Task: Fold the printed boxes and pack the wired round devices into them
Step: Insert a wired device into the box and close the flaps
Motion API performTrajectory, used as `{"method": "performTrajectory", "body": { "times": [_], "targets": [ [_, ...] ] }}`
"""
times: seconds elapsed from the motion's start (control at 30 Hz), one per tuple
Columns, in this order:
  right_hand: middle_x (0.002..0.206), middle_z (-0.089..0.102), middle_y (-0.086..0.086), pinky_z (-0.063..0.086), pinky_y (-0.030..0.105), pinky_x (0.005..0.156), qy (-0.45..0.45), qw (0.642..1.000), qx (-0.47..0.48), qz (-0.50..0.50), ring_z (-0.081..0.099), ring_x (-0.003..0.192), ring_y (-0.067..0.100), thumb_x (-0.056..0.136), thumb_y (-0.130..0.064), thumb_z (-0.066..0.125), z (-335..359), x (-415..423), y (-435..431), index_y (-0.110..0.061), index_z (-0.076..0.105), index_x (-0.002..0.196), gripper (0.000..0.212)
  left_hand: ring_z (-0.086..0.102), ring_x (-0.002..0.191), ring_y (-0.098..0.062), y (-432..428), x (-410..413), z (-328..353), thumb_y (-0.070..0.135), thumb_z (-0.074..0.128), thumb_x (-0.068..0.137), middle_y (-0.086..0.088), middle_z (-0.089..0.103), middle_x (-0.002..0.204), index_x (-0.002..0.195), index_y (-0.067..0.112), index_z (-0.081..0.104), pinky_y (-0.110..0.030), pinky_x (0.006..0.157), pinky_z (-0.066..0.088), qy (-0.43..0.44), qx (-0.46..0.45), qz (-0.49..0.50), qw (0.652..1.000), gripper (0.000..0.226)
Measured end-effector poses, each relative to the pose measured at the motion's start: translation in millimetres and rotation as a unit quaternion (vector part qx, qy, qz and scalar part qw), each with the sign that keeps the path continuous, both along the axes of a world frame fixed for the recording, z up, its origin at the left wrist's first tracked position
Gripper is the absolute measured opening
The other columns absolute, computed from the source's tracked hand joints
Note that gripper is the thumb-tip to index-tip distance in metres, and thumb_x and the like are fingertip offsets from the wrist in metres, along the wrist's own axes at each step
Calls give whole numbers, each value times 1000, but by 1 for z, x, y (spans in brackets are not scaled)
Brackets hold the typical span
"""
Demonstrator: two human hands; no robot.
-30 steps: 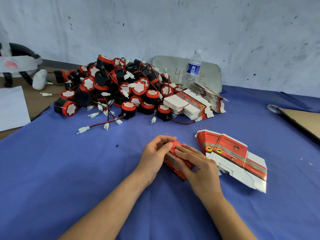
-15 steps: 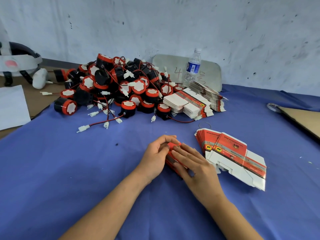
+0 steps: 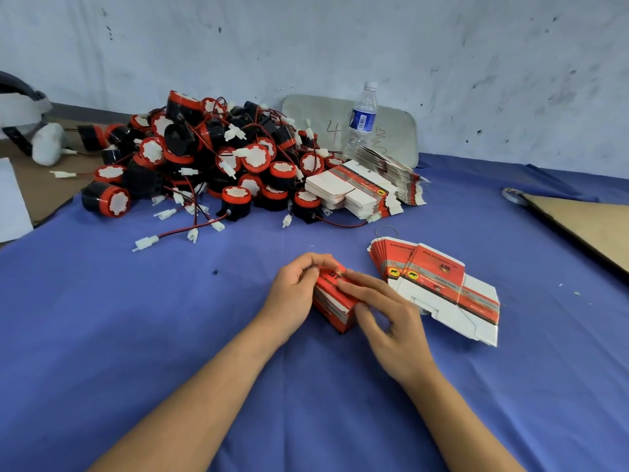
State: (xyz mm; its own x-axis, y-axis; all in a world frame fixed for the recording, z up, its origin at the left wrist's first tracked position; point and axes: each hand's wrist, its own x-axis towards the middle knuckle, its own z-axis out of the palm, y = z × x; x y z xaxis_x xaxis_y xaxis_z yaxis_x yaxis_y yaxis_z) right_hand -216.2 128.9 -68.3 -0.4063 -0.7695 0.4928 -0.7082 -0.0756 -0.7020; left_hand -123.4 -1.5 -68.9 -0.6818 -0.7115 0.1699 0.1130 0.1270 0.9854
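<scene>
Left hand [image 3: 294,292]: just below centre frame, fingers curled over the far left end of the folded box [image 3: 331,292], fingertips pinching its upper edge. Clamped on the box.

Right hand [image 3: 391,323]: immediately right of the left hand, forefinger laid along the red top face, thumb set against the near right side. The box is held between them; the remaining fingers are loosely bent beside it.

Folded box: red printed carton, standing on the blue cloth [image 3: 136,321] between the two hands, its top face towards the camera. Whether a device is inside cannot be told.

Just right of the right hand: a fan of flat boxes [image 3: 439,277], unfolded, lying on the cloth, white flaps towards lower right. A thin wire ring [image 3: 386,231] lies at its upper edge.

Upper centre: a stack of flat boxes [image 3: 357,194], spread in overlapping rows. A water bottle [image 3: 362,120] stands upright behind it, in front of a grey board [image 3: 398,131] leaning on the wall.

Upper left of centre: a heap of round devices [image 3: 218,158], black bodies, red rims, white faces, red-and-black wires with white plugs trailing onto the cloth. One lone device [image 3: 107,199] lies on its side at the heap's left foot.

Right edge: a cardboard sheet [image 3: 585,229]. Left edge: a white paper [image 3: 10,202].
</scene>
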Motion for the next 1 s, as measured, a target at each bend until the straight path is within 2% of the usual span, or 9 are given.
{"method": "performTrajectory", "body": {
  "times": [0.17,0.47,0.53,0.63,0.7,0.77,0.87,0.93,1.0],
  "targets": [
    [127,61,-5,42,22,102,18,1000,9,4,54,120,5,84,-4,63,-2,-1,0,-15,70,115,33,54,115,-3,-2,4,-1,7,50,97,2,58,124,105,17,66,-18,102,39,-53,-56,-51,996,20],
    [123,62,-7,42,19,98,14,1000,-8,0,56,116,4,78,-11,64,-3,0,-2,-14,73,104,27,54,109,5,-1,3,-2,8,47,99,0,58,123,106,24,62,-5,91,39,-59,-74,-56,994,23],
    [120,63,-4,44,24,96,47,999,-24,-8,58,112,10,77,-12,67,-4,0,-2,-13,74,97,21,53,106,7,0,3,-2,5,46,99,-2,56,122,104,23,62,-4,91,36,-62,-96,-49,992,25],
    [115,66,3,47,30,94,168,984,-56,-16,60,108,23,78,-8,70,-7,1,-3,-9,76,94,18,46,103,21,1,3,-2,1,45,98,-1,52,121,99,25,63,-1,93,32,-64,-138,-40,988,30],
    [112,69,2,49,32,94,203,977,-64,-26,61,108,26,78,-9,72,-8,1,-4,-9,76,93,16,37,106,30,0,3,-3,1,44,99,0,46,129,98,27,63,-1,98,30,-67,-140,-42,987,32],
    [108,71,1,52,33,90,225,971,-69,-49,63,106,27,78,-9,75,-8,4,-6,-9,76,91,13,24,111,36,-1,2,-4,0,43,99,4,34,140,97,28,62,5,94,27,-68,-137,-46,987,34],
    [103,72,-1,53,31,83,253,960,-86,-80,66,100,25,77,-5,75,-10,11,-8,-8,76,85,8,17,125,26,-1,2,-4,-1,41,99,8,24,145,93,32,61,7,89,26,-71,-149,-47,985,39],
    [101,73,0,53,29,83,261,957,-100,-81,66,98,25,74,1,76,-13,15,-10,-6,75,82,11,20,127,21,0,2,-6,-2,40,99,6,27,143,93,31,61,7,89,24,-75,-160,-42,983,39],
    [111,70,3,52,30,86,262,956,-93,-91,63,106,29,74,2,76,-15,16,-10,-6,74,84,13,28,126,15,1,4,-5,-1,41,99,5,33,139,97,31,59,5,91,25,-76,-158,-40,984,37]
  ]
}}
